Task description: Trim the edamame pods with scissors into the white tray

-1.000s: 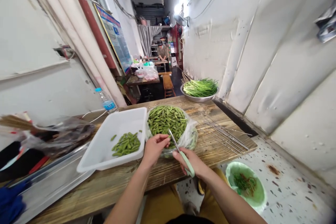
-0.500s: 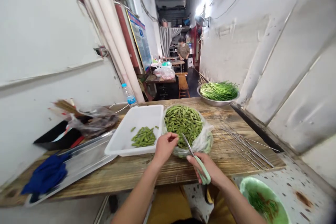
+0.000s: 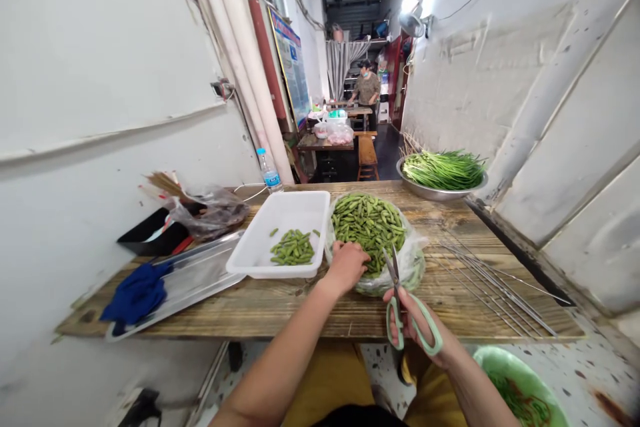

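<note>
Green edamame pods [image 3: 367,220] fill a round container lined with a clear plastic bag [image 3: 413,247]. My left hand [image 3: 349,265] rests at the near left side of this heap, fingers curled down onto the pods; what lies between the fingertips is hidden. In my right hand [image 3: 417,323] are scissors [image 3: 395,273] with pale green handles, their blades parted and pointing up at the bag's near edge. To the left stands a white plastic tray [image 3: 255,240], holding a small pile of pods [image 3: 294,248].
Metal skewers [image 3: 493,283] lie on the wooden table [image 3: 300,313] at right, behind them a steel bowl [image 3: 440,195] of green stalks. At left are a metal tray [image 3: 205,280], blue cloth [image 3: 135,297], black box [image 3: 145,233] and bottle [image 3: 271,177]. A green basin [image 3: 487,357] sits below; a person [image 3: 367,88] stands far back.
My left hand has moved forward from the container's near edge onto the pods. The scissors have opened and turned in my right hand. The camera view has shifted, and the person far back has changed posture.
</note>
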Available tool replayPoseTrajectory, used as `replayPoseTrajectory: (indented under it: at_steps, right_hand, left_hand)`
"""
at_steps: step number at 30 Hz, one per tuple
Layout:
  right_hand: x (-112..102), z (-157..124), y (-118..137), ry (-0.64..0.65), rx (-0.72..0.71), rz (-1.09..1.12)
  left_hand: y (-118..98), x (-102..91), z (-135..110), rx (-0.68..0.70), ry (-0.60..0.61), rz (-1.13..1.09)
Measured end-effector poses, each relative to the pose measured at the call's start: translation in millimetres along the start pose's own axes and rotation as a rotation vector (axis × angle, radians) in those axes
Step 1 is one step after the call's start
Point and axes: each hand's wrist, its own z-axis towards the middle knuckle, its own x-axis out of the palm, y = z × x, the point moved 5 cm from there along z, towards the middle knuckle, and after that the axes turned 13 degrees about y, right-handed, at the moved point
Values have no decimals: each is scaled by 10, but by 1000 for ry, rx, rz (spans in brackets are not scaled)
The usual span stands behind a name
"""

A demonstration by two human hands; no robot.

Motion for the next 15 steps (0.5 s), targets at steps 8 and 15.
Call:
replayPoseTrajectory:
  at_steps: [8, 15]
  right_hand:
    - [-9, 30, 59, -74, 48, -215]
    - [82, 90, 265, -55, -1, -523]
  left_hand:
    - [219, -32, -39, -24, -71, -855]
    - [68, -70, -154, -19, -49, -1000]
